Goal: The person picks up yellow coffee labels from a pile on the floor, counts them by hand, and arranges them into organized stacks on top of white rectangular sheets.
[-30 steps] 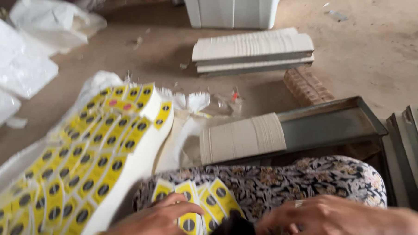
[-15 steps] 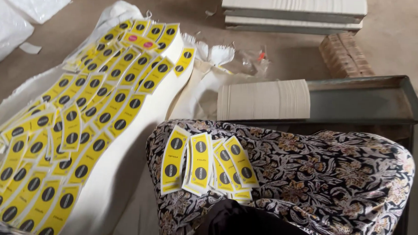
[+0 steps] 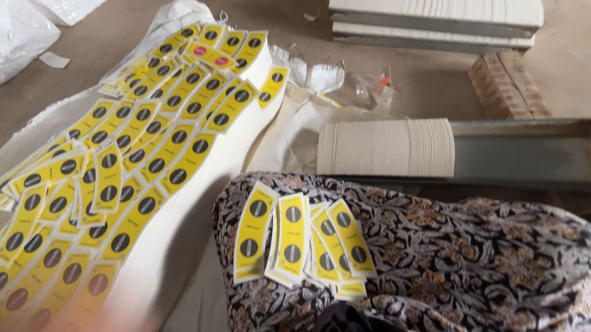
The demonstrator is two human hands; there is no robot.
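Neither of my hands is in view. Several yellow curved paper labels with black discs (image 3: 299,241) lie fanned out on my lap, which is covered in dark flower-patterned cloth (image 3: 475,270). To the left, many more of the same yellow labels (image 3: 122,160) lie in overlapping rows on a long white sheet (image 3: 196,202) on the floor. A stack of white curved paper blanks (image 3: 386,147) stands on edge in a grey metal tray (image 3: 532,151) just beyond my knee.
Long stacks of white blanks (image 3: 438,14) lie at the back on the concrete floor. A brown ribbed bundle (image 3: 506,85) sits at right. White plastic bags (image 3: 25,19) lie at top left, and torn paper and clear wrap (image 3: 351,83) lie in the middle.
Both hands, which were on the labels on my lap a second ago, have left the view. The view has shifted down and left, so the lap and the label rows fill more of it.
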